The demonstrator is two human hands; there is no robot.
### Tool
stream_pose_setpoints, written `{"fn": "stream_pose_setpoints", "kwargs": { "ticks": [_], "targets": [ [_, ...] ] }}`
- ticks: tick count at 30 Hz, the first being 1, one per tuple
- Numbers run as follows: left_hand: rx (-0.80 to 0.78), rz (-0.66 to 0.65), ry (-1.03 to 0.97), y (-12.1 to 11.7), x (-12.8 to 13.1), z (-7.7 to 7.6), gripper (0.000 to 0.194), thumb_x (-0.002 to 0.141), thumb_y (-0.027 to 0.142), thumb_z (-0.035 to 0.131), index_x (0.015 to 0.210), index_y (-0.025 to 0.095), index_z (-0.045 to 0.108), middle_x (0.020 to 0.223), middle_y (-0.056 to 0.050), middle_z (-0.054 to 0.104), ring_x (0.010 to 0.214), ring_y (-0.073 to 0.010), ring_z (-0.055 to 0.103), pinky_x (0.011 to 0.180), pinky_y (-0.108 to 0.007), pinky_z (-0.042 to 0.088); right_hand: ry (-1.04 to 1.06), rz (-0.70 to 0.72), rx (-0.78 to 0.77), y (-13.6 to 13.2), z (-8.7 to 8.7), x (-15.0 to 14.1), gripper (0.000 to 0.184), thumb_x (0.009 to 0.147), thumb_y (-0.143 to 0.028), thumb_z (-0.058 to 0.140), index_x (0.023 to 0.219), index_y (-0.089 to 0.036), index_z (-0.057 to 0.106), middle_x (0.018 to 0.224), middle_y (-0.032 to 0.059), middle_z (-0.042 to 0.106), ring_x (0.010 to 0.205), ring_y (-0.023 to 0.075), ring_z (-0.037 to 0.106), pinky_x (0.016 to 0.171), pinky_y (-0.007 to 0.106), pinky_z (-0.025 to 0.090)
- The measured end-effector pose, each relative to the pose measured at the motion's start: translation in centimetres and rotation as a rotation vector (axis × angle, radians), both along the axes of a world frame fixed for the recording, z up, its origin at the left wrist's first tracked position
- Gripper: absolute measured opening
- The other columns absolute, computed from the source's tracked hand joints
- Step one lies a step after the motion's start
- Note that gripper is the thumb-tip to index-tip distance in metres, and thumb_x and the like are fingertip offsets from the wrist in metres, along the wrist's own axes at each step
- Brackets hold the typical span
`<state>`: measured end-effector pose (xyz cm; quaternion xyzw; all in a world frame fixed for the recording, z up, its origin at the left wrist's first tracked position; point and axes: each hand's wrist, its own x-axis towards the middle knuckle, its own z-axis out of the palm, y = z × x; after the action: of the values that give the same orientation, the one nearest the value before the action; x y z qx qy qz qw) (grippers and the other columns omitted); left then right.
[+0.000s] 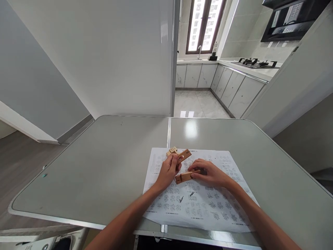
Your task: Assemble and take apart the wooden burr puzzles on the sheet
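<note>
My left hand pinches a brown wooden puzzle piece marked with a 2, tilted up to the right, with a cut-out near my thumb. Just behind that hand, a lighter notched wooden piece shows; whether my fingers touch it I cannot tell. My right hand has its thumb and fingers closed on another brown wooden puzzle piece, low over the printed sheet. Beneath both hands lies the white sheet, covered in small line drawings and a few dark handwritten marks.
The sheet rests on a grey folding table with a metal seam and rim. A small green bit lies near its left edge. Beyond the table are a white wall panel and a kitchen with a gas stove.
</note>
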<state>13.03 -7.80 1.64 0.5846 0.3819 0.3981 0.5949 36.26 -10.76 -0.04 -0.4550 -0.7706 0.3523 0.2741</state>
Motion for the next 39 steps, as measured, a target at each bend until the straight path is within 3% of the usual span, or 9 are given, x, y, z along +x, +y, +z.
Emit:
{"fn": "stream_pose_setpoints", "kwargs": {
  "ticks": [8,14,21,25,39],
  "targets": [
    [0.001,-0.005,0.010,0.0,0.0,0.1,0.052,0.100,0.069,0.047,0.099,0.019,0.059,0.064,0.005,0.050,0.053,-0.0100,0.039,0.051,-0.024,0.034,0.013,0.021,-0.035,0.0,-0.5,0.1,0.020,0.096,-0.044,0.069,0.110,-0.031,0.078,0.107,0.0052,0.073,0.097,0.0243,0.066,0.086,0.040,0.055],
    [0.006,0.001,0.016,0.1,0.0,-0.1,0.054,0.100,0.071,0.047,0.097,0.019,0.060,0.064,0.005,0.051,0.053,-0.0103,0.041,0.051,-0.024,0.035,-0.039,0.018,-0.012,0.0,-0.3,0.0,0.013,0.092,-0.039,0.075,0.097,-0.027,0.073,0.099,0.0039,0.070,0.092,0.0232,0.064,0.080,0.037,0.052],
    [0.011,-0.008,0.018,0.1,-0.1,-0.1,0.053,0.101,0.069,0.045,0.100,0.018,0.059,0.064,0.005,0.050,0.053,-0.0098,0.039,0.050,-0.023,0.034,-0.012,-0.009,-0.062,-0.2,-0.4,-0.2,0.018,0.087,-0.032,0.078,0.099,-0.025,0.068,0.098,0.0022,0.069,0.088,0.0214,0.062,0.074,0.033,0.050],
    [0.018,0.000,0.031,0.1,-0.1,-0.2,0.052,0.101,0.068,0.045,0.097,0.019,0.058,0.063,0.005,0.051,0.051,-0.0098,0.039,0.050,-0.023,0.034,0.050,-0.032,-0.094,-0.2,-0.9,-0.3,0.025,0.085,-0.030,0.079,0.105,-0.025,0.066,0.105,0.0032,0.071,0.092,0.0223,0.065,0.080,0.035,0.052],
    [0.041,0.008,0.044,0.1,-0.1,-0.1,0.048,0.103,0.065,0.043,0.091,0.020,0.055,0.064,0.005,0.051,0.052,-0.0102,0.041,0.054,-0.024,0.038,0.090,-0.060,-0.083,-0.1,-1.0,-0.5,0.017,0.093,-0.036,0.074,0.106,-0.026,0.075,0.103,0.0045,0.074,0.089,0.0223,0.067,0.080,0.036,0.052]
  ]
}}
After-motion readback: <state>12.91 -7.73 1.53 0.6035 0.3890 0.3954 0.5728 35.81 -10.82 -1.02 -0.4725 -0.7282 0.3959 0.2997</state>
